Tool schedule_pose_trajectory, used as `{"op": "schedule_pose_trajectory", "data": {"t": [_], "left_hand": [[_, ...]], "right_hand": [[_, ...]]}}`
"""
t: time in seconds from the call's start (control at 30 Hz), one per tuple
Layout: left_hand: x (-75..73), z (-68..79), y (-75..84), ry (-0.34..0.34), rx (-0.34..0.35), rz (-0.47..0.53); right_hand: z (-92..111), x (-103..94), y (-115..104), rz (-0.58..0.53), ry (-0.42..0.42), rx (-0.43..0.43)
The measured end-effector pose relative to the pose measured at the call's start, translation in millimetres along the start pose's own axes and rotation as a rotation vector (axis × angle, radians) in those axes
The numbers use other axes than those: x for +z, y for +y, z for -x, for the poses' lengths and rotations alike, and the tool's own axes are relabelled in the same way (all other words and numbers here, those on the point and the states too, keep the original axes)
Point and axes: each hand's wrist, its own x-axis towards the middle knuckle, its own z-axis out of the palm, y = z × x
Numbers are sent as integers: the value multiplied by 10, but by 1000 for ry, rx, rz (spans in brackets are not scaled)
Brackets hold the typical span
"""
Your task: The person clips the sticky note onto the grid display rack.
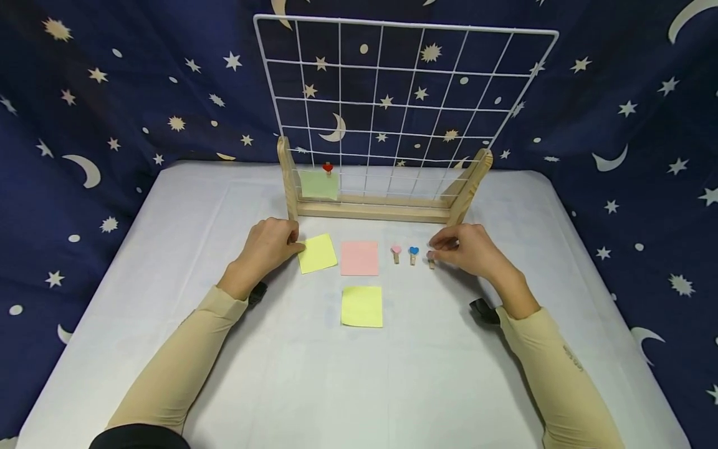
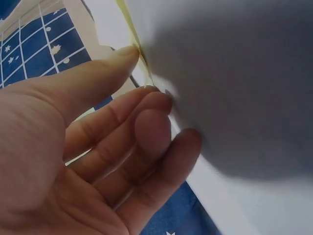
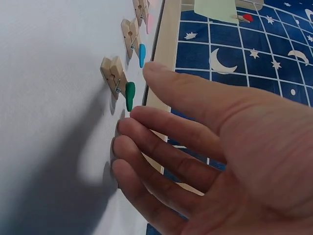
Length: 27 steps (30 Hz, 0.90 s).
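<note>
My left hand (image 1: 268, 244) rests at the left edge of a tilted yellow sticky note (image 1: 318, 254). In the left wrist view its thumb touches the note's edge, apart from the loosely bent fingers (image 2: 110, 117). My right hand (image 1: 470, 251) hovers over a small wooden clothespin (image 1: 431, 264) with a green heart (image 3: 130, 96). Thumb and forefinger stand apart on either side of that heart. Left of it lie a clothespin with a blue heart (image 1: 414, 252) and one with a pink heart (image 1: 396, 251).
A pink sticky note (image 1: 359, 258) and a second yellow note (image 1: 361, 307) lie mid-table. Behind them stands a white wire grid (image 1: 381, 101) on a wooden base (image 1: 370, 212). A red-heart clothespin (image 1: 328, 168) holds a green note (image 1: 318, 185) on the grid. Starry cloth hangs behind.
</note>
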Motion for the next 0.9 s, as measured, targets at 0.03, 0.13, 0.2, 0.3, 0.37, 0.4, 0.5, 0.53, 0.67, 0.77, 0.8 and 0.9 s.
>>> {"op": "schedule_pose_trajectory", "data": {"t": [0.03, 0.13, 0.2, 0.3, 0.37, 0.4, 0.5, 0.53, 0.67, 0.77, 0.8, 0.9], "left_hand": [[1, -4, -5, 1, 4, 5], [-1, -13, -17, 9, 20, 14], [-3, -16, -20, 15, 27, 20], [3, -19, -31, 18, 36, 22], [9, -22, -37, 18, 41, 24], [13, -23, -40, 18, 42, 26], [21, -24, -38, 17, 43, 30], [22, -23, -36, 17, 43, 31], [19, -22, -29, 16, 41, 31], [23, -23, -26, 18, 40, 31], [26, -24, -28, 19, 40, 31], [30, -26, -24, 23, 44, 31]], "right_hand": [[-6, -3, -2, 6, -5, 3], [-21, -10, -6, 23, -15, 12], [-24, -9, -7, 35, -21, 18], [-26, -1, -4, 47, -25, 29], [-26, 8, 2, 48, -25, 31], [-27, 13, 2, 49, -23, 30], [-22, 27, 13, 44, -17, 22], [-21, 30, 14, 41, -14, 21], [-21, 29, 16, 26, -12, 17], [-24, 26, 17, 13, -20, 19], [-25, 27, 17, 11, -22, 21], [-26, 21, 10, 5, -30, 23]]}}
